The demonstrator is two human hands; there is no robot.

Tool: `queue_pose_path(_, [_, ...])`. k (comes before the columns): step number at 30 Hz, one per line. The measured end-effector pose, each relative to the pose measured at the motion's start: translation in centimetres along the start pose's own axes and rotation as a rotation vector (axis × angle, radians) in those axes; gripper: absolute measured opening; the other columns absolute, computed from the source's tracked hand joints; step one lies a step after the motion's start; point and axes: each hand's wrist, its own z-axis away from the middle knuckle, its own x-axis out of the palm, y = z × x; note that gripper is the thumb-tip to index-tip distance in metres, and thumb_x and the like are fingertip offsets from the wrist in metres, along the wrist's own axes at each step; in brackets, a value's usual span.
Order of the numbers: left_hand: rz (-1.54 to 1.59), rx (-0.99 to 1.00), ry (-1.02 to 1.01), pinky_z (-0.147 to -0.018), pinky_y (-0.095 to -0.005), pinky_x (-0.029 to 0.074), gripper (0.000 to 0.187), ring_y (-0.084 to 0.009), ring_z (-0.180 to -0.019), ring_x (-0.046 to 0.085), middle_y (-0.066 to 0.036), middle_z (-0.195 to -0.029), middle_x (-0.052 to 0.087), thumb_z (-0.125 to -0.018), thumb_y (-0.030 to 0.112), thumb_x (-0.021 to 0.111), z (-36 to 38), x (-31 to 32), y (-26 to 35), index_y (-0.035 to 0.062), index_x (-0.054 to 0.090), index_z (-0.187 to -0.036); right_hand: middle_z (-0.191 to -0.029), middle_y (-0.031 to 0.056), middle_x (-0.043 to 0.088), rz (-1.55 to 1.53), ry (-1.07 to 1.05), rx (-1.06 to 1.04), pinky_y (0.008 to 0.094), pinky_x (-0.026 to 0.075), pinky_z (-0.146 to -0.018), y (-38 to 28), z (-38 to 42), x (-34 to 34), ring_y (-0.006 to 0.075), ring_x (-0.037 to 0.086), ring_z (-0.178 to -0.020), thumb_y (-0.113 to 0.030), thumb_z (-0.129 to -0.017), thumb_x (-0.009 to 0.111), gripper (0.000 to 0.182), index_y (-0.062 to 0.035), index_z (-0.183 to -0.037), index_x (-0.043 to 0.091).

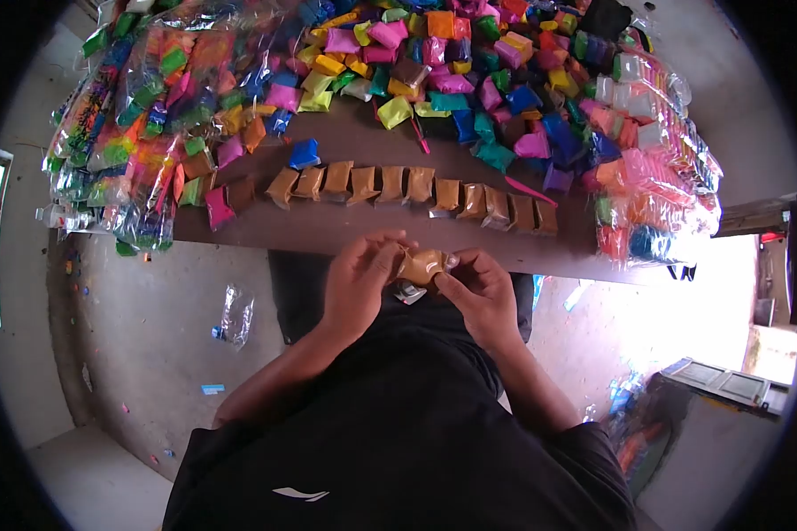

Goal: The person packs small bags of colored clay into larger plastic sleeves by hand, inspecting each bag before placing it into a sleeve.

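Observation:
Between my two hands, just off the table's front edge, is a small shiny brown packet in clear wrapping. My left hand pinches its left end with thumb and fingers. At the right end, my right hand grips the wrapping the same way. Below the packet shows a small silvery and dark piece, which I cannot make out. Beyond my hands, a row of several similar brown packets stands side by side on the brown table.
Colourful wrapped packets pile up along the table's back. Filled clear bags lie at the left, and stacked pink packs at the right. A blue packet lies behind the row. On the floor is a clear plastic wrapper.

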Motion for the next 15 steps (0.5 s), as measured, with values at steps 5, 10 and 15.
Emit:
queue_pose_path(5, [0.096,-0.106,0.070,-0.085,-0.0241,0.052,0.033,-0.0083,-0.101,0.063,-0.005,-0.127,0.064,-0.109,0.025,0.054,1.3,0.7,-1.0,0.0036,0.057,-0.135,-0.090,0.0009,0.068,0.000,0.155,-0.004,0.0239,0.053,-0.077,1.7,0.9,1.0,0.0074,0.065,-0.084,-0.003,-0.096,0.070,0.008,-0.0004,-0.099,0.063])
queue_pose_path(10, [0.043,0.057,-0.011,-0.103,-0.0328,0.050,0.044,-0.0171,-0.122,0.061,-0.010,-0.128,0.062,-0.105,0.015,0.061,3.0,2.3,-0.2,-0.0003,0.046,-0.143,-0.091,0.0030,0.071,-0.012,0.170,-0.010,0.0239,0.053,-0.078,1.3,1.4,1.5,0.0086,0.067,-0.084,-0.004,-0.097,0.070,0.007,0.0005,-0.098,0.064])
queue_pose_path(15, [0.127,0.053,0.025,-0.102,-0.0328,0.050,0.037,-0.0159,-0.119,0.060,-0.011,-0.128,0.062,-0.104,0.008,0.061,2.0,1.6,-0.6,-0.0002,0.048,-0.137,-0.095,0.0050,0.071,-0.024,0.102,-0.003,0.0256,0.054,-0.081,1.5,2.0,2.4,0.0110,0.068,-0.087,-0.004,-0.096,0.071,0.012,0.0026,-0.104,0.065])
